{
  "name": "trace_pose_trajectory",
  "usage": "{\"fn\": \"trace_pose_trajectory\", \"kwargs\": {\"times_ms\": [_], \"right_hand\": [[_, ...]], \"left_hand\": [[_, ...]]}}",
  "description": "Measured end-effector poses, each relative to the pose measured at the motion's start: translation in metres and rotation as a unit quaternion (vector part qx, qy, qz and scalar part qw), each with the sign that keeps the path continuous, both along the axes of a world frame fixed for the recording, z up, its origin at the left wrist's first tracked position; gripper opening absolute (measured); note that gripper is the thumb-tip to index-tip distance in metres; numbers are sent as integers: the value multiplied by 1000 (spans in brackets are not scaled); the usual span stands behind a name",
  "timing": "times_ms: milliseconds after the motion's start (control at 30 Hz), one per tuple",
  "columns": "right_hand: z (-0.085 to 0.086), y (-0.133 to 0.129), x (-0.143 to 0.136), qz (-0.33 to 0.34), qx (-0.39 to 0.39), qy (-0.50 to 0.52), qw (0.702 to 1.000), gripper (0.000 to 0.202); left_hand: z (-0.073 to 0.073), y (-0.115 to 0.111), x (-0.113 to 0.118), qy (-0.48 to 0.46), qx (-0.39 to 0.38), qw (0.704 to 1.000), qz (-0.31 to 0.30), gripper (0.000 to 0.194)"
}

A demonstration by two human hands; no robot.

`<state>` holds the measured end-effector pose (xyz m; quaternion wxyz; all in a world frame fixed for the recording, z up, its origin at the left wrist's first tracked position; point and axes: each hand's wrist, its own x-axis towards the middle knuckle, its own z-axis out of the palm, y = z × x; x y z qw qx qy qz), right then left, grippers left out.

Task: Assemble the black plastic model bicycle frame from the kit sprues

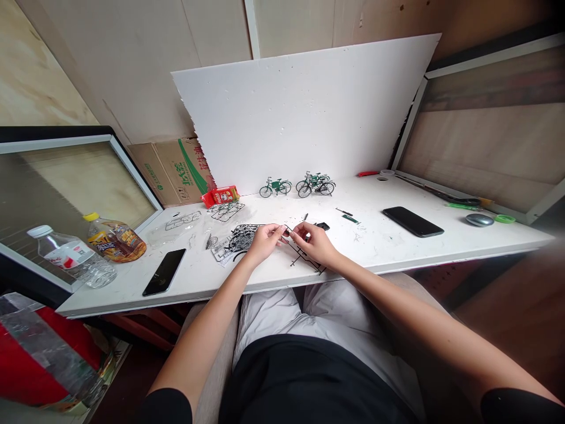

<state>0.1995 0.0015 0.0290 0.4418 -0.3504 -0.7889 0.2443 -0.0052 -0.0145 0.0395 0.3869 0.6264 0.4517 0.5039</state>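
Over the front middle of the white table, my left hand (265, 242) and my right hand (316, 242) are close together, fingers pinched. Between them runs a thin black plastic parts frame (302, 254), whose lower end slants down to the right below my right hand. Both hands grip it near its upper end; the exact spot under the fingertips is hidden. Left of my left hand lies a pile of black model parts with small wheels (242, 238). Beyond my right hand rest a small black piece (323, 226) and a green strip (350, 218).
Assembled model bicycles (276, 187) stand before a white foam board (304, 112). Phones lie on the left (165, 272) and right (412, 221). A clear bottle (73, 259) and a yellow-capped drink bottle (115, 238) occupy the left end; a computer mouse (479, 219) sits far right.
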Motion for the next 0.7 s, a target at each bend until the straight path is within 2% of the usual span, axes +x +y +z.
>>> {"fn": "trace_pose_trajectory", "kwargs": {"times_ms": [233,367,700], "right_hand": [[-2,3,0,-19,-1,-25,999,39],[-1,2,1,0,-6,-31,999,47],[3,-3,0,18,-18,-6,1000,50]], "left_hand": [[-2,2,-1,-2,-8,1000,0,52],[-2,2,-1,0,-11,1000,-1,50],[-6,2,0,14,-26,999,-18,53]]}}
